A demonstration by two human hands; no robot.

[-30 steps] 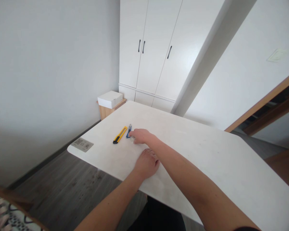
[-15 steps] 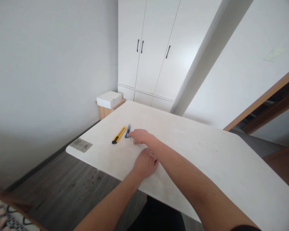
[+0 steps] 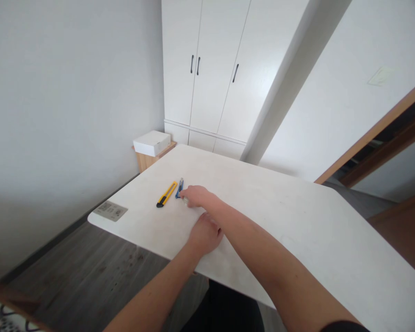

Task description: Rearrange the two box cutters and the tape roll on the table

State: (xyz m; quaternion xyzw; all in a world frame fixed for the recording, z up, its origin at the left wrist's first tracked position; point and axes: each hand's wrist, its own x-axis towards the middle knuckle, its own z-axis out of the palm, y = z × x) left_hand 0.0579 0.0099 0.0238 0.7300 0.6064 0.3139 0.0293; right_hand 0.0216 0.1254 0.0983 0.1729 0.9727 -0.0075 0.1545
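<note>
My right hand (image 3: 195, 196) reaches across my left one, palm down over the table, with its fingers closed on a small pale round thing (image 3: 185, 201), mostly hidden under them. Its fingertips are right beside a small blue cutter (image 3: 180, 187) lying on the white table (image 3: 248, 193); I cannot tell whether they touch it. To the left of that lies a yellow utility knife (image 3: 166, 194) with black parts. My left hand (image 3: 204, 233) rests near the table's front edge, loosely curled into a fist. It is partly behind my right forearm, and nothing shows in it.
A grey printed label (image 3: 110, 211) is stuck at the table's left corner. Beyond the far left corner, a white box (image 3: 152, 143) sits on a wooden stand (image 3: 145, 161). White cupboards (image 3: 207, 69) stand behind, and a wooden-framed shelf (image 3: 369, 147) is at the right.
The whole view has shifted slightly, so things appear a little further left. Both hands keep nearly the same places on the table, and the two cutters lie as before.
</note>
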